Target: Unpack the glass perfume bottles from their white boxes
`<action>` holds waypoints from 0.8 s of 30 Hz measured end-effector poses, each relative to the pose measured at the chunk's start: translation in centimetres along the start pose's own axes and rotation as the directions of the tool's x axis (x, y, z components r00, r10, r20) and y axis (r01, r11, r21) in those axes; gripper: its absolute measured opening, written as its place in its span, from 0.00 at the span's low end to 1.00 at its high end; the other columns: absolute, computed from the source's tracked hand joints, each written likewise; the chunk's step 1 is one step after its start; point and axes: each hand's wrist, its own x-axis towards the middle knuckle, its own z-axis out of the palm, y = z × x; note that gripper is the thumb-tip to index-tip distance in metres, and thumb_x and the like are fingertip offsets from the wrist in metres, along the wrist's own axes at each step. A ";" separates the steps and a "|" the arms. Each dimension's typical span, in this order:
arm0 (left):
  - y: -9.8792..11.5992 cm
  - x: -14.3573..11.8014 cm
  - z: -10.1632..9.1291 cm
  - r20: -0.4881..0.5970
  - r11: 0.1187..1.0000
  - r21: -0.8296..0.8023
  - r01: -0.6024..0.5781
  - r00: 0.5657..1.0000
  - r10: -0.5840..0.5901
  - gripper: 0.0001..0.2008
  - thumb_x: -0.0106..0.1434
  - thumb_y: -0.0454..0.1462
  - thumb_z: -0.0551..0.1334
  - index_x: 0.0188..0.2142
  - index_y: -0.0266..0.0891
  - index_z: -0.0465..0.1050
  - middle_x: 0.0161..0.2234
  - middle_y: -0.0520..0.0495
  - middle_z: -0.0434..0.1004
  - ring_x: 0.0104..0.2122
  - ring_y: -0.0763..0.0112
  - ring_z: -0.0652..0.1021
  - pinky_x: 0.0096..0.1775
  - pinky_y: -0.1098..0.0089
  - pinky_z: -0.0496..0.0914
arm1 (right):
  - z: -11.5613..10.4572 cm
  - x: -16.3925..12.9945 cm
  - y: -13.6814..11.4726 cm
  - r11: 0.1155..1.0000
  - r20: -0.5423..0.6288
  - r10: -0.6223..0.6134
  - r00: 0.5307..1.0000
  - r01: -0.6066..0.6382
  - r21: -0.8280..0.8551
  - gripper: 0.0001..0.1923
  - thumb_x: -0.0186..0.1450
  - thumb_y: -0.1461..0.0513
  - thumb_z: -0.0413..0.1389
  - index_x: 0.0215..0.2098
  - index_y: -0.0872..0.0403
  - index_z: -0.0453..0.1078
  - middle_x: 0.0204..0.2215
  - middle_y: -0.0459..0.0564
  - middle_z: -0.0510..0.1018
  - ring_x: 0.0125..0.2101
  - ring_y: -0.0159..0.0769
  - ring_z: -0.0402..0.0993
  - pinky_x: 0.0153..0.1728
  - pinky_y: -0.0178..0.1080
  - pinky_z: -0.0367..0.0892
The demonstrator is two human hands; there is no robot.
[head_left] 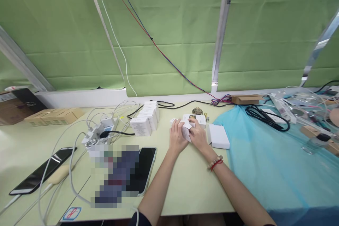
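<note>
Between my two hands is a small white box (pixel 186 133) with its flaps raised. My left hand (pixel 178 137) grips its left side, fingers curled over the top. My right hand (pixel 198 135) closes on the box's right side near a flap. Just behind them lies another white box (pixel 201 120) with a picture on it, partly covered by my right hand. A round brass-coloured object (pixel 197 111) sits beyond that. To the right of my right hand a larger white box (pixel 219 136) lies flat.
At the left stand a row of white boxes (pixel 141 127), a power strip with plugs (pixel 99 134) and a black phone (pixel 144 167). A tablet (pixel 45 169) lies further left. Blue sheeting (pixel 265 166) covers the right side, bearing black cable (pixel 267 117) and a bottle (pixel 316 143).
</note>
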 end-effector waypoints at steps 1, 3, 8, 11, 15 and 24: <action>0.0 0.0 0.0 -0.006 1.000 0.008 -0.002 1.000 0.002 0.25 0.53 0.36 0.60 0.51 0.38 0.59 0.54 0.37 0.64 0.58 0.53 0.61 0.50 0.58 0.62 | -0.1 0.0 -0.1 1.000 -0.002 0.002 1.000 -0.002 0.002 0.13 0.60 0.68 0.50 0.34 0.51 0.76 0.47 0.53 0.70 0.39 0.38 0.71 0.39 0.40 0.69; -0.1 0.0 0.1 -0.016 1.000 0.030 -0.002 1.000 0.003 0.25 0.53 0.35 0.59 0.51 0.38 0.59 0.54 0.37 0.64 0.59 0.54 0.60 0.50 0.58 0.62 | -0.2 0.0 -0.3 1.000 -0.005 0.006 1.000 -0.006 0.008 0.12 0.61 0.66 0.51 0.35 0.51 0.76 0.45 0.52 0.71 0.39 0.37 0.71 0.38 0.39 0.69; -0.3 0.3 0.0 -0.042 0.995 0.092 0.044 0.998 -0.040 0.25 0.55 0.38 0.60 0.52 0.37 0.59 0.55 0.36 0.64 0.58 0.54 0.61 0.49 0.60 0.62 | -0.8 0.2 -0.6 0.998 -0.021 0.047 0.999 -0.047 0.029 0.10 0.60 0.64 0.53 0.34 0.49 0.77 0.45 0.51 0.71 0.42 0.37 0.70 0.31 0.34 0.69; -0.4 0.4 -0.2 -0.029 0.989 0.124 0.083 0.996 -0.080 0.26 0.54 0.39 0.61 0.52 0.37 0.60 0.56 0.35 0.63 0.58 0.52 0.61 0.48 0.60 0.62 | -0.9 0.3 -0.4 0.993 -0.026 0.078 0.997 -0.076 0.096 0.11 0.59 0.64 0.53 0.35 0.49 0.77 0.46 0.51 0.70 0.41 0.36 0.71 0.30 0.34 0.70; -0.4 0.5 -0.3 0.015 0.974 0.184 0.130 0.991 -0.135 0.23 0.56 0.40 0.59 0.51 0.37 0.62 0.57 0.35 0.62 0.59 0.52 0.60 0.48 0.60 0.61 | -0.6 0.4 0.0 0.947 -0.009 0.131 0.991 -0.123 0.296 0.13 0.58 0.65 0.52 0.37 0.50 0.77 0.48 0.52 0.68 0.39 0.35 0.72 0.32 0.36 0.73; -0.7 0.6 -0.5 0.058 0.957 0.229 0.178 0.979 -0.196 0.23 0.58 0.35 0.56 0.54 0.38 0.61 0.61 0.36 0.55 0.63 0.54 0.53 0.53 0.58 0.58 | -0.8 1.0 0.5 0.795 0.053 0.247 0.968 -0.233 0.560 0.11 0.57 0.59 0.55 0.34 0.52 0.77 0.42 0.54 0.77 0.44 0.43 0.73 0.29 0.37 0.76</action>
